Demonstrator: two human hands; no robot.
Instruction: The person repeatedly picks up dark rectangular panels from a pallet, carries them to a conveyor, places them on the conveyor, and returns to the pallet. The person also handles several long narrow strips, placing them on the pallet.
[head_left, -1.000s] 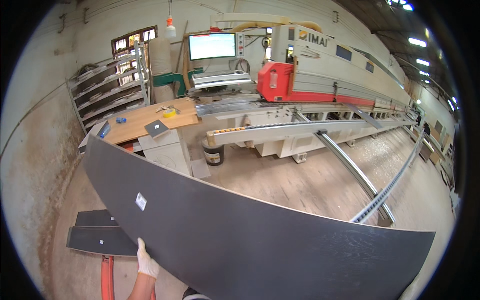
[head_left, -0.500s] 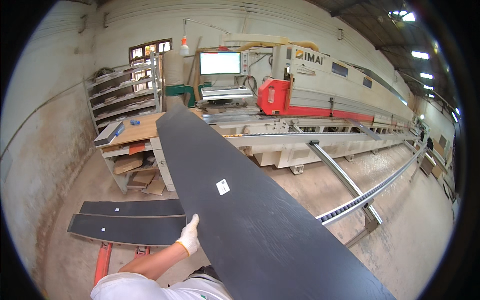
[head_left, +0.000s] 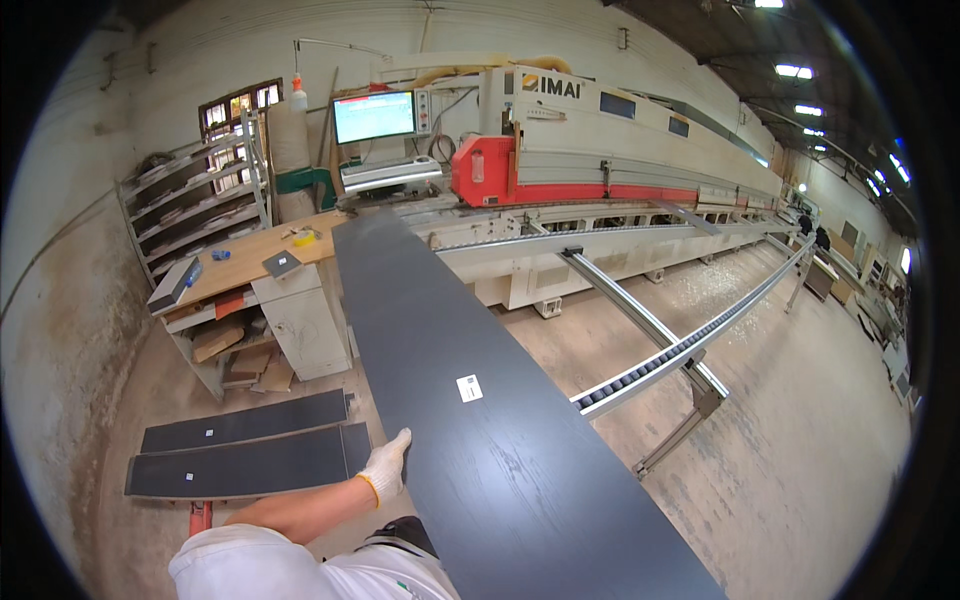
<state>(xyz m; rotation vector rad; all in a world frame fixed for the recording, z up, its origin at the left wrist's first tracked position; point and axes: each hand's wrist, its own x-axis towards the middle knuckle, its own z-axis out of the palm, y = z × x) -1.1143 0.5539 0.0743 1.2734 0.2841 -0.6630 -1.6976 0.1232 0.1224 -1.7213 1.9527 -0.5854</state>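
A long dark grey wood-grain board (head_left: 450,330) stretches from the lower right up toward the machine. A small white label (head_left: 469,388) is stuck on its top face. My left hand (head_left: 387,466), in a white knit glove, grips the board's left edge, with the thumb on top and the fingers hidden underneath. The board's far end is close to the machine's infeed, though I cannot tell whether it touches. My right hand is not in view.
Two dark boards (head_left: 250,462) lie low on the left on a red-framed support (head_left: 200,517). A wooden workbench (head_left: 240,262) holds yellow tape (head_left: 303,238). Ahead stand a long white-and-red machine (head_left: 560,150), a monitor (head_left: 374,117) and a roller rail (head_left: 690,345).
Relative to the workbench, the held board has swung right, uncovering the bench's cabinet and the tape. My view has turned to the right. The left hand keeps its grip.
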